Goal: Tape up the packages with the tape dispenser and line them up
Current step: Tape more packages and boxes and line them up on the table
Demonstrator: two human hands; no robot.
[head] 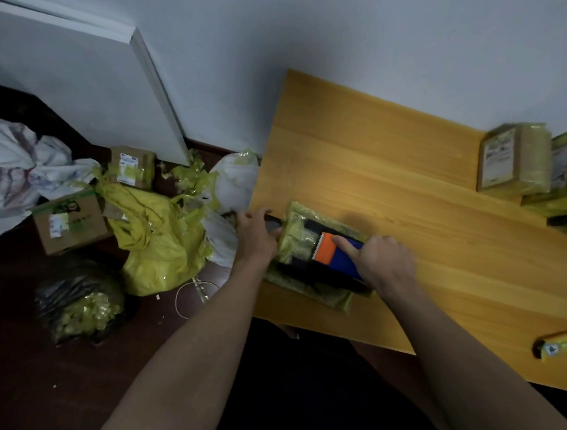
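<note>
A person works at a wooden table (412, 177) set against a pale wall, both bare forearms reaching in from the bottom of the view. On the table's left end, near its front edge, lies a flat package (310, 247) wrapped in yellow-green tape, its dark contents showing through. The right hand (381, 260) curls round a blue-and-orange tape dispenser (338, 254) and holds it down on top of the package, index finger stretched forward along the orange part beside the toothed cutting edge. The left hand (257, 235) grips the package's left end at the table's left edge, thumb and fingers bent round it. At the table's far right corner, against the wall, stand taped boxes (517, 157) with printed labels, touching one another. A small yellow-and-black item (560, 345) lies near the table's front right edge; what it is cannot be made out. On the dark floor left of the table sit cardboard boxes (70, 221), a yellow bag (158, 256), white bags and a black bag holding scraps of yellow tape.
</note>
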